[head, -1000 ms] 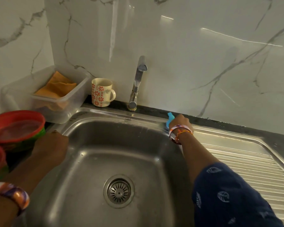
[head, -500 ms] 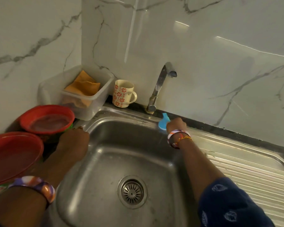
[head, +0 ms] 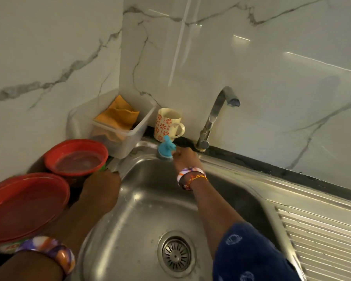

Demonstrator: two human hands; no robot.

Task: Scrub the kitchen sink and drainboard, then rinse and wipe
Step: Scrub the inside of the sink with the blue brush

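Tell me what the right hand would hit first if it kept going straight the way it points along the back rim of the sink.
Most likely the floral mug: the right hand and its blue scrubber point up-left toward it. Depth is unclear.

text: a few red letters are seen on the white-and-green side of the nearer red-lidded container (head: 6,247), cut off by the lid and the wrist and not readable | mug (head: 166,124): orange flower pattern only, no wording | other surfaces: no label, brand or number is made out
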